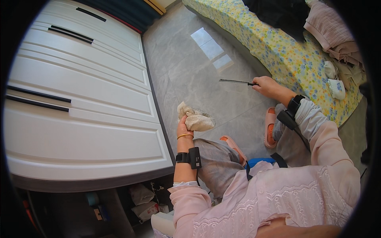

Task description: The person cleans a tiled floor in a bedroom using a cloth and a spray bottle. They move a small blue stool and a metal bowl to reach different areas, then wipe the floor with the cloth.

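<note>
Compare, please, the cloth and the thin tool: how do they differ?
The cloth is mostly cream; the thin tool is mostly dark. The cloth is bunched and crumpled, while the thin tool looks narrow and nearly straight. The left hand holds the cloth; the right hand holds the thin tool. Both are hand-held.

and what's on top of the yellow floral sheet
A black cloth, a pink garment and small white items on the yellow floral sheet; whatever lies beneath them is covered.

The beige cloth [198, 121] partly hides the left hand [184, 128].
</note>
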`<state>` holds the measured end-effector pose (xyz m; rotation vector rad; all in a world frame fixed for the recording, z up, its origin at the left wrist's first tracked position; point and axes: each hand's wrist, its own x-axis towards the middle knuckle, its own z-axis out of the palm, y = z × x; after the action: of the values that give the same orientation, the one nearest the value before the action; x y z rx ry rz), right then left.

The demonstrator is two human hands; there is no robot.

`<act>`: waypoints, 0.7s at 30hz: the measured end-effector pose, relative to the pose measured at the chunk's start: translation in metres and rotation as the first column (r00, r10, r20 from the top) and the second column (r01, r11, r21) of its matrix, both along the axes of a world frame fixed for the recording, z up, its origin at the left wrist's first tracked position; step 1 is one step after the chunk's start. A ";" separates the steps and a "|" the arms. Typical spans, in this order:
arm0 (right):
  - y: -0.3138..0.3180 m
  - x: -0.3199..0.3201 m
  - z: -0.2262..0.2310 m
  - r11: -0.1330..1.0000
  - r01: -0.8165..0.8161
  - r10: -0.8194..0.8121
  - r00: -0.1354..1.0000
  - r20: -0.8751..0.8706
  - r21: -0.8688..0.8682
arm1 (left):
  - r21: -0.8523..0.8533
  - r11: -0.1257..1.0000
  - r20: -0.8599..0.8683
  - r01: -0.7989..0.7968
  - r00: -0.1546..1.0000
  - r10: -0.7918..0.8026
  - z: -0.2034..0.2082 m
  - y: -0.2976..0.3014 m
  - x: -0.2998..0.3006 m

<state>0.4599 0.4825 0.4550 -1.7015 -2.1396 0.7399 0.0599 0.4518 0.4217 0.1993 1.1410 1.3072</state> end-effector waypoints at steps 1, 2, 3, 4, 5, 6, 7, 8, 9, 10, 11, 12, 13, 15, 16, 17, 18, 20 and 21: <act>0.000 0.000 0.000 1.000 0.000 0.000 1.000 -0.001 0.001 | -0.003 1.000 0.000 0.003 1.000 -0.003 0.000 0.000 0.000; 0.000 0.000 0.001 1.000 -0.002 0.002 1.000 -0.002 0.002 | 0.002 1.000 -0.009 0.001 1.000 -0.001 0.000 0.000 0.000; -0.001 0.000 0.001 1.000 -0.003 0.003 1.000 -0.002 0.004 | 0.007 1.000 -0.017 0.000 1.000 0.000 0.000 0.000 0.000; -0.001 0.000 0.002 1.000 -0.005 0.005 1.000 -0.009 0.006 | 0.008 1.000 -0.018 -0.005 1.000 0.005 0.000 0.000 0.000; -0.001 0.000 0.002 1.000 -0.004 0.004 1.000 -0.005 0.005 | 0.014 1.000 -0.021 -0.004 1.000 0.005 -0.001 0.000 0.000; -0.001 0.000 0.002 1.000 -0.004 0.004 1.000 -0.006 0.005 | 0.015 1.000 -0.016 -0.007 1.000 0.007 -0.001 0.000 0.001; -0.001 0.000 0.002 1.000 -0.001 0.001 1.000 -0.013 0.005 | 0.004 1.000 -0.009 -0.017 1.000 0.017 -0.001 0.000 0.000; -0.001 0.000 0.003 1.000 -0.003 0.003 1.000 -0.009 0.010 | 0.010 1.000 -0.014 -0.020 1.000 0.020 -0.002 0.000 0.001; -0.001 0.000 0.003 1.000 -0.002 0.002 1.000 -0.010 0.014 | 0.003 1.000 -0.016 -0.030 0.999 0.030 -0.002 0.000 0.001; -0.001 -0.001 0.003 1.000 0.003 -0.003 1.000 -0.014 0.012 | -0.016 0.999 -0.013 -0.047 0.999 0.047 -0.002 0.001 0.001; -0.001 -0.001 0.004 1.000 -0.002 0.002 1.000 -0.013 0.009 | -0.013 0.999 -0.025 -0.045 0.999 0.045 -0.001 0.001 0.001; -0.001 -0.001 0.005 1.000 -0.003 0.003 1.000 -0.015 0.002 | -0.021 0.998 -0.031 -0.051 0.998 0.051 -0.001 0.001 0.001; -0.002 -0.001 0.005 1.000 0.000 0.000 1.000 -0.025 -0.002 | -0.031 0.998 -0.031 -0.059 0.998 0.058 0.000 0.001 0.001; -0.002 -0.001 0.006 1.000 -0.001 0.001 1.000 -0.017 0.003 | -0.021 0.999 -0.029 -0.044 0.999 0.043 0.002 0.000 0.002; -0.002 -0.001 0.007 1.000 -0.002 0.002 1.000 -0.027 0.006 | -0.026 0.999 -0.023 -0.041 0.999 0.041 0.003 0.000 0.003; -0.002 -0.001 0.007 1.000 -0.005 0.006 1.000 -0.016 0.017 | -0.026 0.999 -0.033 -0.028 0.999 0.027 0.004 0.001 0.003; -0.001 -0.002 0.007 1.000 -0.012 0.012 1.000 -0.014 0.024 | -0.037 0.999 -0.041 -0.020 0.999 0.018 0.005 0.001 0.004; 0.000 -0.006 0.008 1.000 -0.023 0.023 1.000 -0.015 0.015 | -0.039 0.999 -0.032 -0.004 0.999 0.003 0.006 -0.002 0.005; 0.002 -0.009 0.010 1.000 -0.025 0.025 1.000 -0.017 0.001 | -0.027 1.000 -0.014 0.005 1.000 -0.006 0.006 -0.001 0.007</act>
<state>0.4507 0.4841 0.4645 -1.6648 -2.1527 0.7573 0.0667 0.4504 0.4274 0.1918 1.1688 1.2866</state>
